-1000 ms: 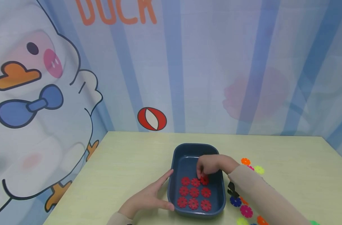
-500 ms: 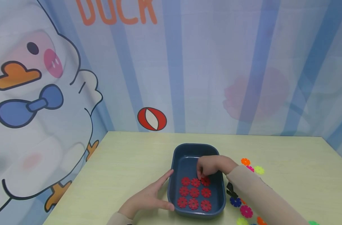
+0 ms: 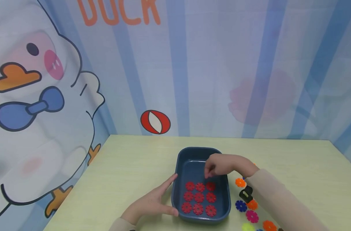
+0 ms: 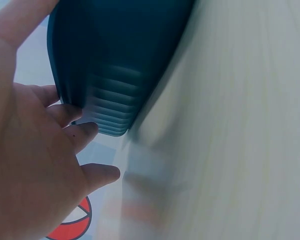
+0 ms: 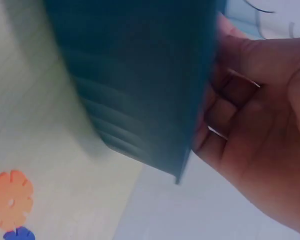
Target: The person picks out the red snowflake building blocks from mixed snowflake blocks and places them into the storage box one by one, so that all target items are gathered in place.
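Observation:
A dark blue deep tray (image 3: 192,168) stands on the table, with red flower-shaped discs (image 3: 199,197) in three rows of three in its near half. My left hand (image 3: 150,202) rests along the tray's left wall, fingers spread and straight, thumb near the front corner. In the left wrist view the fingertips touch the tray's ridged side (image 4: 110,100). My right hand (image 3: 220,164) hovers over the tray's right side, just beyond the back row, fingers loosely curled with nothing visible in them. In the right wrist view the tray wall (image 5: 135,90) hides its fingertips.
Loose flower discs lie right of the tray, among them an orange one (image 3: 240,182), a dark blue one (image 3: 241,206) and a pink one (image 3: 252,216). The right forearm passes above several of them. A printed cloth backdrop (image 3: 204,80) rises behind the table.
My right hand has lifted off the back-right red disc and moved up and to the right, leaving that disc fully in view. The left hand and tray stay put.

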Demonstrator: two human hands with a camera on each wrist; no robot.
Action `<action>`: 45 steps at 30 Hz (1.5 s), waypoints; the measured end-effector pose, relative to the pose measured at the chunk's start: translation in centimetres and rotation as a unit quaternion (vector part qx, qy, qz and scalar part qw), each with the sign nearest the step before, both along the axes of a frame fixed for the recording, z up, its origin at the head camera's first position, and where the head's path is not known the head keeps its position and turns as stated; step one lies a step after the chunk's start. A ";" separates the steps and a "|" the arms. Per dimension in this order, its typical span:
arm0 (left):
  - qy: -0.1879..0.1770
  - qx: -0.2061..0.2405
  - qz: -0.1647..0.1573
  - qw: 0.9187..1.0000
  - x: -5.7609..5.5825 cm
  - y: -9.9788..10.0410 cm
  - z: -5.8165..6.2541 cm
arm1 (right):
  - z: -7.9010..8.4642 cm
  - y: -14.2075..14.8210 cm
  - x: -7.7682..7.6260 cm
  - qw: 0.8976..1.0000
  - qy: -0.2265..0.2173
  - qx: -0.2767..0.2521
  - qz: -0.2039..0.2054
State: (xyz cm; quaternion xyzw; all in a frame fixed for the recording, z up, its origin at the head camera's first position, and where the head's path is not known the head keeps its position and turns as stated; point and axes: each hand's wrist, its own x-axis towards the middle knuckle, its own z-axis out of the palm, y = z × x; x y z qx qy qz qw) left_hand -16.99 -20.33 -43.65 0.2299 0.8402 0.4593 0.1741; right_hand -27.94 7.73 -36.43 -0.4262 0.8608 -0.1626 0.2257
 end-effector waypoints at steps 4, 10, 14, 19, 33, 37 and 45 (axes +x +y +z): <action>0.000 0.001 0.002 1.000 0.1 -0.1 -0.1 | 0.9 1.6 0.9 0.999 -0.008 -0.043 0.017; -0.003 0.003 0.004 1.000 0.1 0.0 -0.1 | 1.3 4.8 2.8 0.993 -0.028 -0.110 0.027; -0.002 0.002 0.010 1.000 0.1 0.1 -0.1 | 1.1 6.9 4.0 0.988 -0.050 -0.146 0.008; 0.000 -0.001 0.009 1.000 0.0 0.2 0.0 | 0.3 9.8 5.4 0.983 -0.062 -0.173 -0.020; -0.004 0.001 0.009 1.000 0.2 0.1 0.2 | -2.8 17.6 9.1 0.969 -0.101 -0.182 -0.130; 0.003 0.006 0.001 1.000 0.1 0.0 0.1 | -3.8 18.9 10.1 0.963 -0.105 -0.138 -0.204; 0.004 0.009 0.000 1.000 0.0 0.0 -0.1 | -5.6 20.2 11.9 0.934 -0.146 -0.090 -0.314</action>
